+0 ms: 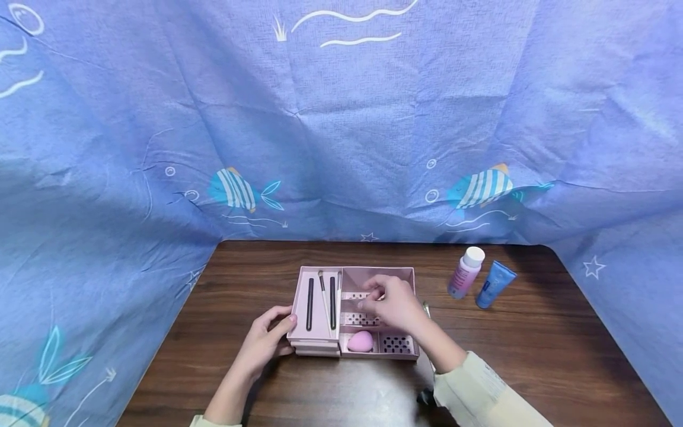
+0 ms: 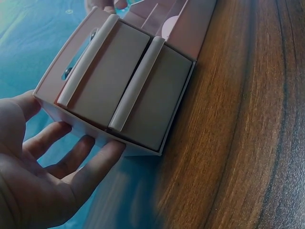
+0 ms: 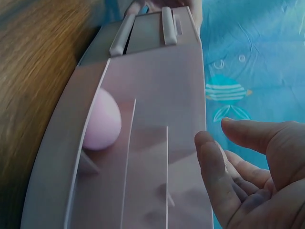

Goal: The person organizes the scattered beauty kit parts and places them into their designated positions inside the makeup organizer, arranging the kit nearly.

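A pink desk organizer (image 1: 377, 270) stands on the table, with two drawers (image 2: 109, 62) at its left end. On the left section's top lie two black pens or sticks (image 1: 310, 303) and two slim brushes (image 1: 324, 293). My left hand (image 1: 269, 332) holds that end, thumb at the top edge and fingertips against the side wall. Above the open compartments hovers my right hand (image 1: 395, 304), its thumb and index finger apart and nothing between them. A pink egg-shaped makeup sponge (image 1: 360, 341) sits in the front compartment; beside it is a compartment with a dark-spotted floor (image 1: 397, 344).
Right of the organizer stand a pink bottle (image 1: 463, 277) with a white cap and a blue tube (image 1: 495, 286). A slim item with a greenish tip (image 1: 426, 308) and a dark object (image 1: 425, 397) lie partly hidden by my right arm. Blue fish-print cloth (image 1: 347, 148) hangs behind the table.
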Available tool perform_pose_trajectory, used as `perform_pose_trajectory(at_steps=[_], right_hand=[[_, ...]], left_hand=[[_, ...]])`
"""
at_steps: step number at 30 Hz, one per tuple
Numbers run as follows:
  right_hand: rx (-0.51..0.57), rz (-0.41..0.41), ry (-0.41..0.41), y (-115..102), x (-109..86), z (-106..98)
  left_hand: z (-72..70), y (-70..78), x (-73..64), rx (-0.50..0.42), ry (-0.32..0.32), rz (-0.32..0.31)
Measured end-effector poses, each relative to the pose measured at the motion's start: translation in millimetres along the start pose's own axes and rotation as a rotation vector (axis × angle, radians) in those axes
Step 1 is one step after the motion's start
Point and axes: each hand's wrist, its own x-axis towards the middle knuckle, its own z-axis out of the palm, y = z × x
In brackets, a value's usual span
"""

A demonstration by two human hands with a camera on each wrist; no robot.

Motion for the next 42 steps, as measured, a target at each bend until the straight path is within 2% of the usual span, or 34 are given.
perform_pose_trajectory(at_steps=[11,24,32,42], right_hand=[[-0.056,0.030,0.044,26.4,-5.6,-21.5],[-0.042,0.051,0.081,47.0,-13.5,-35.5],[0.063,0.116,0.072,57.1,-16.1,-37.5],[0.029,0.061,0.079,62.2,-10.7,-38.5]], left_hand=[[-1.4,-0.6,1.0,-0.013,-0.004,0.002],[-1.9,0.1,4.3,-0.021,-0.005,0.006],[-0.3,-0.4,1.7,-0.019,0.017,0.018],[-0.1,-1.0,0.5,-0.017,0.014,0.016]])
